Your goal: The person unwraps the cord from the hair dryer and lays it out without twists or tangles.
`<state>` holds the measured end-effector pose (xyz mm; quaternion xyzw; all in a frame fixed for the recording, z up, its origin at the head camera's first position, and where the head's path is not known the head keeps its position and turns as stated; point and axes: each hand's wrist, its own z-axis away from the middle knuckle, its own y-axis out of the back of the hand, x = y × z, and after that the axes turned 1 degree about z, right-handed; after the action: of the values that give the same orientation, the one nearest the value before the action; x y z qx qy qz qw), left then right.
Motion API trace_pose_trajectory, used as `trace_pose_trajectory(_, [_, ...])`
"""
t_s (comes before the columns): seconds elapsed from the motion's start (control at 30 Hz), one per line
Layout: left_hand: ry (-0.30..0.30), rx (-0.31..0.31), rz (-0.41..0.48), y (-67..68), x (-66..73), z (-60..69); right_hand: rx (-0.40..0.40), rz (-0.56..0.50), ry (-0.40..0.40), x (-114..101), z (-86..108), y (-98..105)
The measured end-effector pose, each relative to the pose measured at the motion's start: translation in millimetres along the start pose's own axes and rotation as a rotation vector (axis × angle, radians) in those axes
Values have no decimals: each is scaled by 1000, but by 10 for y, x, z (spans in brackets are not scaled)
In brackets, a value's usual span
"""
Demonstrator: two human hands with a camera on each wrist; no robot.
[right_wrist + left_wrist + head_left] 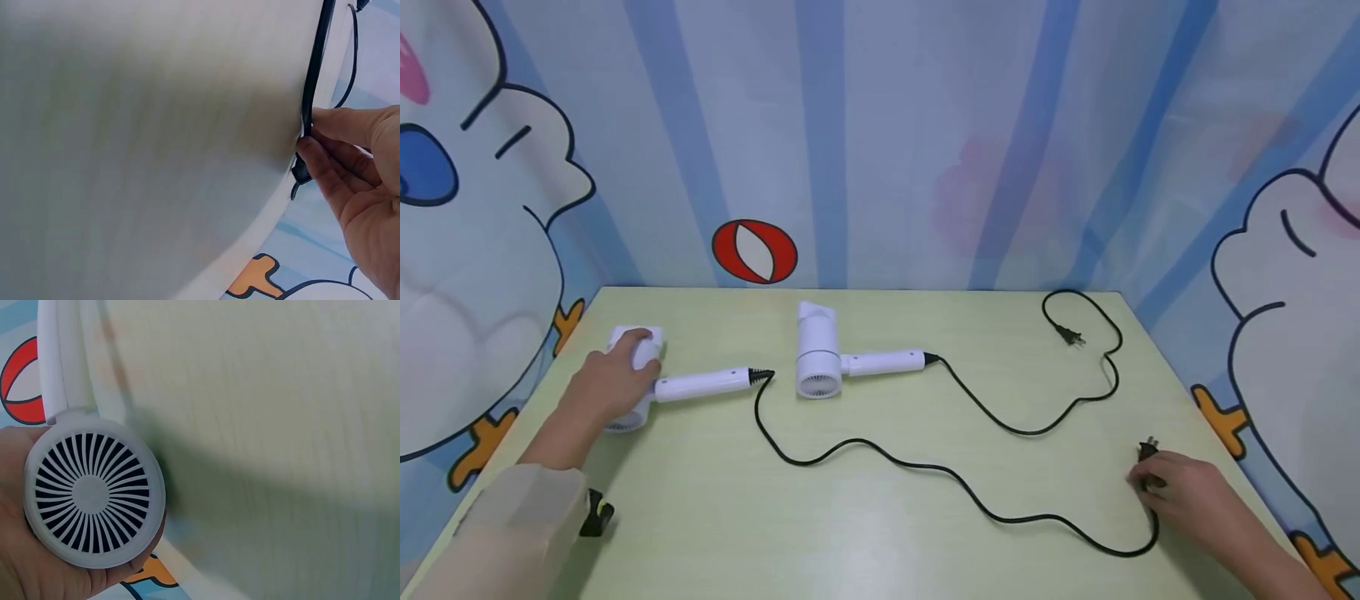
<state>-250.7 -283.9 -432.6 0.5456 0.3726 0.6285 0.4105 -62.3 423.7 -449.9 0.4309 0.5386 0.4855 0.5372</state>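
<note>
At the table's left my left hand grips the barrel of a white hair dryer. Its handle points right, towards the middle. The left wrist view shows the dryer's round slotted grille with my fingers and palm wrapped around the barrel. From that handle a black cord runs in waves across the table to the right. Near its end, my right hand pinches the cord between thumb and fingers, just behind the black plug. The plug's prongs point away from me.
A second white hair dryer lies at the middle back, handle to the right. Its black cord loops to a plug at the back right. Printed cloth hangs around the back and sides of the pale table.
</note>
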Motion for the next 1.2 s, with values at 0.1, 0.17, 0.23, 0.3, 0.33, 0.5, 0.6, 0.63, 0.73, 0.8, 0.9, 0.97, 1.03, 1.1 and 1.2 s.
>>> trace_pose_trajectory(0.1, [-14,-1,-26,19,-49,-60,4,-34,-40,18,16,-5])
trace_pose_trajectory(0.17, [-37,0,-52,37,-86,-99,4,-51,-78,35,19,-12])
trace_pose_trajectory(0.23, [-59,-8,-78,54,-123,-127,1,-75,-125,47,20,-18])
trace_pose_trajectory(0.3, [-82,-14,-106,71,-162,-151,9,-102,-160,63,33,-28])
trace_pose_trajectory(0.33, [-91,-17,-117,79,-179,-162,16,-110,-174,73,40,-33])
trace_pose_trajectory(0.5, [-149,-34,-164,135,-231,-210,24,-103,-207,157,60,-34])
trace_pose_trajectory(0.6, [-190,-58,-189,166,-240,-229,6,-50,-199,227,42,-14])
trace_pose_trajectory(0.63, [-197,-68,-197,173,-239,-236,5,-30,-186,254,36,-6])
trace_pose_trajectory(0.73, [-194,-98,-210,176,-253,-255,15,16,-142,323,16,7])
trace_pose_trajectory(0.8, [-194,-100,-225,166,-286,-275,27,33,-114,356,0,10])
trace_pose_trajectory(0.9, [-216,-77,-243,151,-300,-337,46,64,-97,417,-11,15])
trace_pose_trajectory(0.97, [-249,-59,-257,148,-291,-382,61,82,-107,459,-12,23])
trace_pose_trajectory(1.03, [-271,-53,-268,154,-269,-414,57,108,-122,502,-24,32])
trace_pose_trajectory(1.1, [-280,-56,-280,161,-257,-425,40,133,-126,528,-51,42])
trace_pose_trajectory(1.2, [-268,-61,-296,164,-269,-418,8,172,-99,528,-120,71])
